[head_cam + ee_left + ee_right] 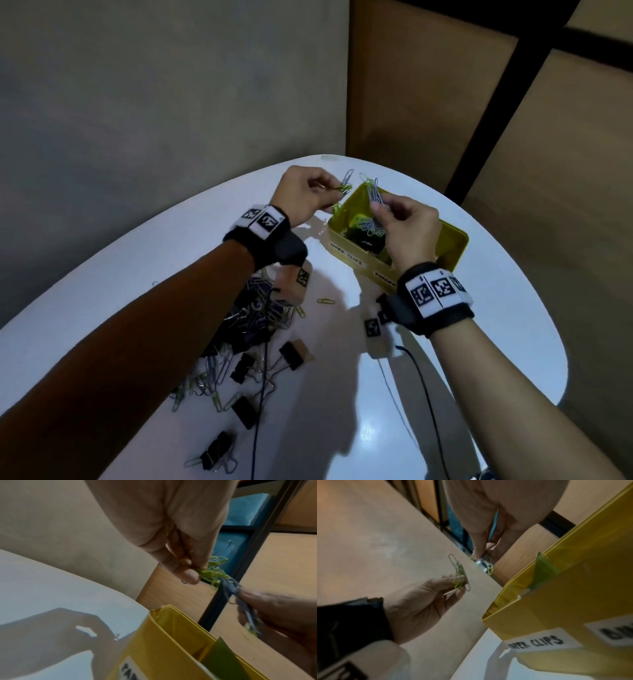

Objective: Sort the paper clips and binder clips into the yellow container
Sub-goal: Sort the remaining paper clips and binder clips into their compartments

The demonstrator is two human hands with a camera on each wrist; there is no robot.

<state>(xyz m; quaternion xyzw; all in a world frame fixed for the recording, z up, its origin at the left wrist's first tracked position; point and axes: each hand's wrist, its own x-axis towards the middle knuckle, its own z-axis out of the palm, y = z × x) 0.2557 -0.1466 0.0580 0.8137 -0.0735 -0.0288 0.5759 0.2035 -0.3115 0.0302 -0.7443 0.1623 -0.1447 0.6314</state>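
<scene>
My left hand (308, 195) pinches a tangle of green and silver paper clips (345, 185) just left of the yellow container (452, 246). The same green bunch (212, 572) shows at my fingertips in the left wrist view. My right hand (404, 222) pinches a bunch of silver paper clips (373, 192) above the container's left compartment, labelled PAPER CLIPS (537, 643). That compartment holds clips. A pile of paper clips and black binder clips (246, 329) lies on the white table (171, 246) under my left forearm.
Loose black binder clips (245, 411) and a single gold paper clip (325, 301) lie toward the table's near side. A black cable (424, 394) runs across the table below my right wrist. A grey wall and brown panels with a black frame stand behind.
</scene>
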